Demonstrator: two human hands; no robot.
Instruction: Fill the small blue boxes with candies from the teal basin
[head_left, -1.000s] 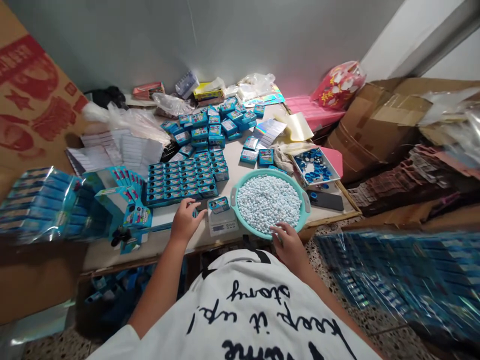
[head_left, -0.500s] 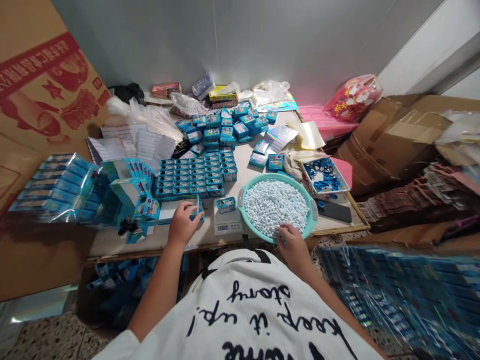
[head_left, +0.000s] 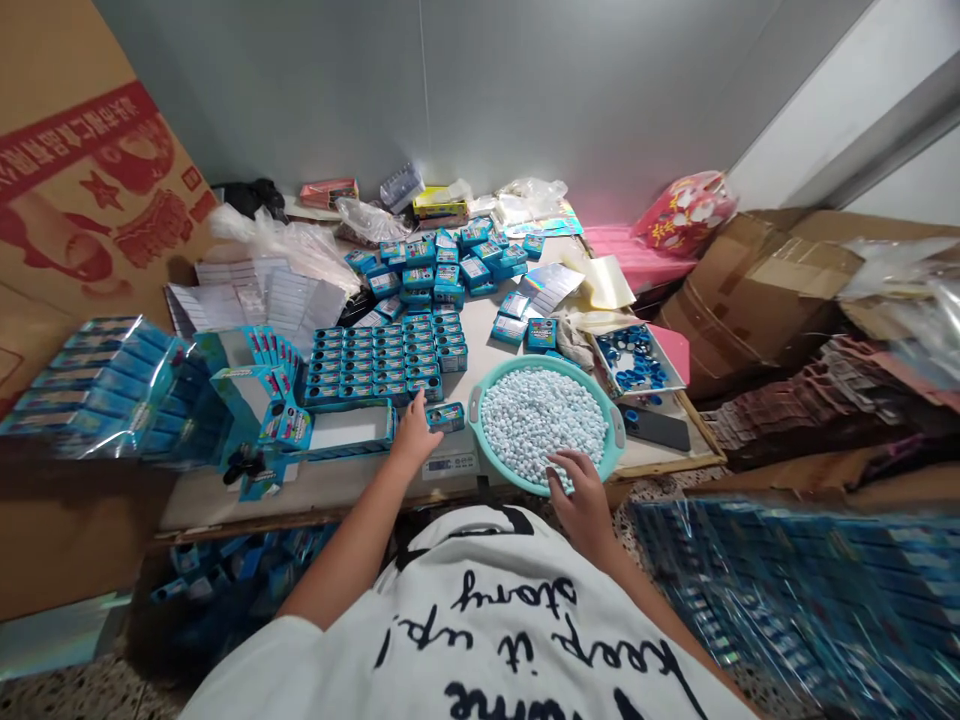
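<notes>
My left hand (head_left: 415,438) is open, its thumb and fingers apart, just left of a small blue printed box (head_left: 445,417) on the white digital scale (head_left: 450,465). Whether a fingertip touches that box I cannot tell. My right hand (head_left: 581,497) has its fingers apart and its fingertips at the pale pellets (head_left: 544,420), near the front rim of a turquoise basin (head_left: 619,450). Nothing shows between those fingers. Left of the scale lies an open blue display tray (head_left: 351,430) with a white inside. Behind it stand rows of small blue boxes (head_left: 375,362).
More blue boxes (head_left: 442,265) are heaped at the back. A shallow box of blue caps (head_left: 637,360) and a dark phone (head_left: 657,428) lie right of the basin. Folded display cartons (head_left: 259,395) stand at left. Large brown cartons (head_left: 750,310) flank the table.
My left hand has moved right, from the display tray to the box on the scale. The tray now shows a bare white inside. My right hand stays at the basin.
</notes>
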